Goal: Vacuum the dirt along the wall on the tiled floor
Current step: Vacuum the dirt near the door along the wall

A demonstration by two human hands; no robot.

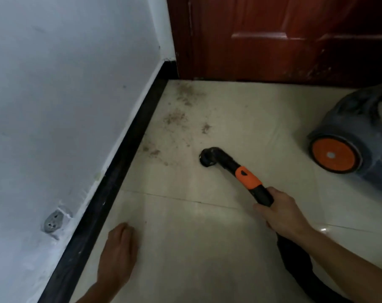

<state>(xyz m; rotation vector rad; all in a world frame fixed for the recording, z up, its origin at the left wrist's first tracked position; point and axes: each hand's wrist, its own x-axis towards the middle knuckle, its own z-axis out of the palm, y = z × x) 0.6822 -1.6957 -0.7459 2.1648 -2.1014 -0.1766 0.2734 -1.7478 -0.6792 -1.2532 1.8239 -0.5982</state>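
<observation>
On the tiled floor (240, 119) by the left wall (65, 106), your right hand (282, 212) grips the stiff, probably light wand (225, 159) behind its orange collar (248, 177); your left hand (118, 254) lies flat.

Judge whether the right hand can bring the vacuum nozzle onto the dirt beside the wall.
Probably yes: the right hand grips the hose, the nozzle sits just short of the dirt, bare tile between.

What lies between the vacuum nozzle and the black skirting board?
In the head view, only scattered dirt on the tiled floor separates nozzle from skirting board.
</observation>
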